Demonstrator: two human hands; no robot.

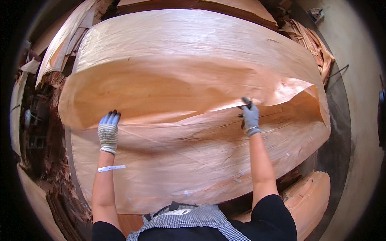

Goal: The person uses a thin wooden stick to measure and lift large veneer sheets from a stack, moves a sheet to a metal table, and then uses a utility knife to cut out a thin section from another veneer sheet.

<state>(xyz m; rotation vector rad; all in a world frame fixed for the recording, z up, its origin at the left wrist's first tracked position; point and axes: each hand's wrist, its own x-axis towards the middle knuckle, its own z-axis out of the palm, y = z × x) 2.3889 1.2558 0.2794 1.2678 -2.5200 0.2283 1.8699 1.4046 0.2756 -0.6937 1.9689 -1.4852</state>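
A thin orange-brown wood veneer sheet [161,88] spans the middle of a broad pale stack, its near edge raised and curled. My left hand [108,132], in a striped glove with blue-grey, dark-tipped fingers, is at the left part of that edge. Its fingers reach over the sheet and its thumb is hidden, so the grip shows only partly. My right hand [251,116], in a grey glove with dark fingertips, pinches the edge right of centre. Towards the right end the sheet buckles into a fold. Below it lies a paler veneer surface [173,168] with small bits of tape.
Torn veneer scraps [52,168] pile up along the left side. Crumpled strips [311,44] stand at the far right, and another veneer pile [311,197] lies at the near right. A further stack [237,8] sits behind. Concrete floor [362,168] runs along the right.
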